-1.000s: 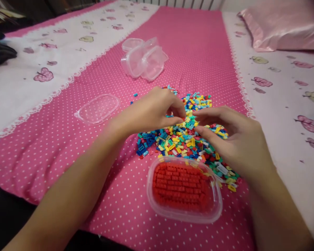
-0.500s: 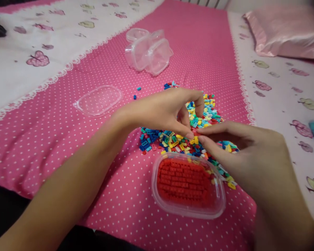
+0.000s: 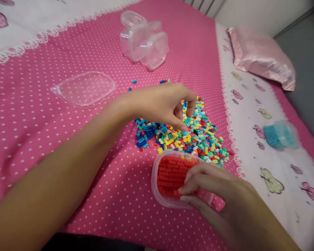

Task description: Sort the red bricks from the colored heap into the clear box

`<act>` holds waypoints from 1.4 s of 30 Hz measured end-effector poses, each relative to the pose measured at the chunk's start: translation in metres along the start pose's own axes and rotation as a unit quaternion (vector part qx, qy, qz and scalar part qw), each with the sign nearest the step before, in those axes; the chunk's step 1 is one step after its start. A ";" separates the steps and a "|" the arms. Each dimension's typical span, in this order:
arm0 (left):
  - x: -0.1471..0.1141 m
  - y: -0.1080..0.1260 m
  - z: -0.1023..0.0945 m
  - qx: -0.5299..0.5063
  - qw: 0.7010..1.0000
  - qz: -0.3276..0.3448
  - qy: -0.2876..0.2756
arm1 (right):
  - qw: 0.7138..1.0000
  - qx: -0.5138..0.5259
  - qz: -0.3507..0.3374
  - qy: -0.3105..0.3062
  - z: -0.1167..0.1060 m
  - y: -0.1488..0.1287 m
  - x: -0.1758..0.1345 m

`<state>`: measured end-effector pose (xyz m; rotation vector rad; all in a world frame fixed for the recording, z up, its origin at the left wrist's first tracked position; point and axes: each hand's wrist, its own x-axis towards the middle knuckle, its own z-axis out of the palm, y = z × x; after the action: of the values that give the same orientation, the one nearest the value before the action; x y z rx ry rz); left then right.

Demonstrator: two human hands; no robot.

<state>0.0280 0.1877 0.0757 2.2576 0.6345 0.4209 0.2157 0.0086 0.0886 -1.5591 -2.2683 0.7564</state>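
- The left hand [image 3: 164, 104] had its fingers a bit apart, hiding some mixed toy bricks [image 3: 170, 141].
- The right hand [image 3: 225, 195] had fingers almost together over red bricks [image 3: 169, 176] in a clear tub [image 3: 155, 181]; I couldn't tell if they held any.
- Clear boxes [image 3: 138, 42] sat behind.

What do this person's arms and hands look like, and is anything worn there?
The left hand and right hand are gloveless, with no ring, watch or bracelet visible. Both forearms are bare as far as the picture shows, no sleeves in view.
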 end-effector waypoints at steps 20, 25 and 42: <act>-0.003 -0.003 -0.003 0.031 0.999 0.013 0.034 | 0.985 -0.114 -0.119 -0.048 -0.002 0.011 0.025; -0.003 -0.002 -0.003 0.018 0.999 0.011 0.035 | 0.988 -0.085 -0.128 -0.025 0.000 0.008 0.023; -0.002 -0.003 -0.005 0.032 0.999 0.002 0.024 | 0.986 -0.067 -0.138 -0.060 -0.002 0.005 0.026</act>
<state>0.0231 0.1913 0.0764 2.3153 0.6764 0.4643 0.2117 0.0344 0.0861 -1.2425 -2.5994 0.6487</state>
